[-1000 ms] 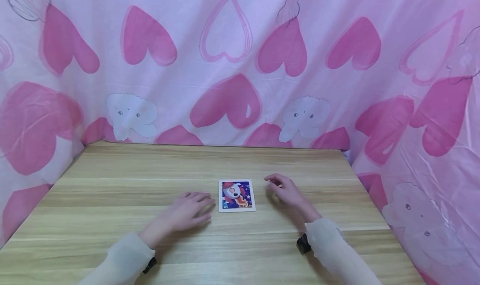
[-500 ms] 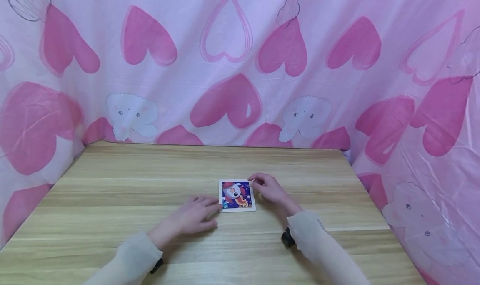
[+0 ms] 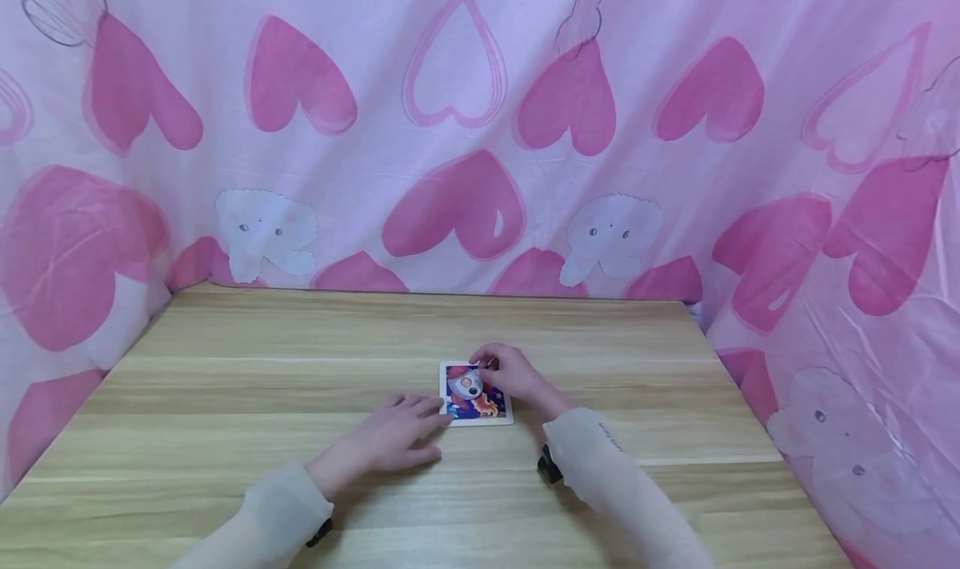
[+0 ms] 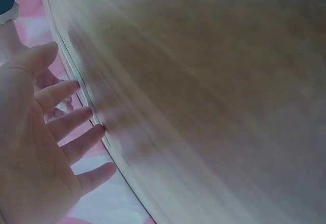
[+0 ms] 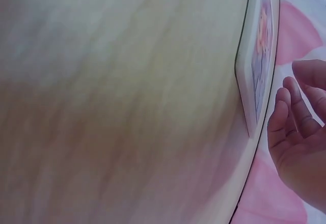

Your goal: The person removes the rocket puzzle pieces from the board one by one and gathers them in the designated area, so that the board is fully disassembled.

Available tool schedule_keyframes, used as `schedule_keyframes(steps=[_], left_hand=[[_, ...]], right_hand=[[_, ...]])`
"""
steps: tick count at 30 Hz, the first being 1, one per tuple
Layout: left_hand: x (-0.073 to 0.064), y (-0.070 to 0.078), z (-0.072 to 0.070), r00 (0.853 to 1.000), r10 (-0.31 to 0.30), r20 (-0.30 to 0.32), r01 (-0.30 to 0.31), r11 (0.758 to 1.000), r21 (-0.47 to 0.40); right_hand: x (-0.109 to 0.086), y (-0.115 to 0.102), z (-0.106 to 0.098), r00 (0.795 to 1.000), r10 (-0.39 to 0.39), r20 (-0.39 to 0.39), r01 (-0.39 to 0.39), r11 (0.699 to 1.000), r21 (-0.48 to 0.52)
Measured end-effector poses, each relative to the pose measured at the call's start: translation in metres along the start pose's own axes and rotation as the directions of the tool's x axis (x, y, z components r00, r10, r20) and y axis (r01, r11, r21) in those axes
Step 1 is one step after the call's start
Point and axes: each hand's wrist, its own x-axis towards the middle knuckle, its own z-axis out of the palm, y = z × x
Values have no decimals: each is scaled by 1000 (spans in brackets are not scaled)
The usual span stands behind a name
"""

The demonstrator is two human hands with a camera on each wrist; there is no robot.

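Head view, sleeves: pale grey, the left (image 3: 277, 502) and right (image 3: 607, 481) reaching in from the near edge.
Cameras: black, one under each wrist, left (image 3: 320, 531) and right (image 3: 550, 464).
Left hand (image 3: 401, 433): palm down, fingers loosely spread; a fingertip overlaps the board's near left corner.
Right hand (image 3: 517, 372): bent fingers over the board's far right part, thumb near them; whether they pinch something, I cannot tell.
Board (image 3: 474, 401): flat on the table between the hands, white-bordered, with a rocket (image 3: 467, 385) and orange flame (image 3: 490, 407) on dark blue; the right wrist view shows a thick edge.
Table (image 3: 300, 344): light wood grain, running back to the curtain.
Curtain (image 3: 360, 77): pink, behind and along both sides, printed with hearts (image 3: 453, 207) and white animals (image 3: 270, 232).
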Motion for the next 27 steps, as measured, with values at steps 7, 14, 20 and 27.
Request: schedule_keyframes(steps=[7,14,20,27], left_hand=[[1,-1,3,1000,11,-7,-11,1000,18],[2,-1,1,1000,13,-6,-13,1000,5],[2,-1,0,1000,13,-8,-13,1000,-1],[8,1,-1,1000,9,7,-9,1000,10]], right_hand=[[9,-4,8,999,-23,32,24,999,-44],[15,-10,13,995,-54,88,61,994,-85],[21,-10,15,991,-62,119,84,978,-190],[26,-11,14,986,-52,161,95,956,-279]])
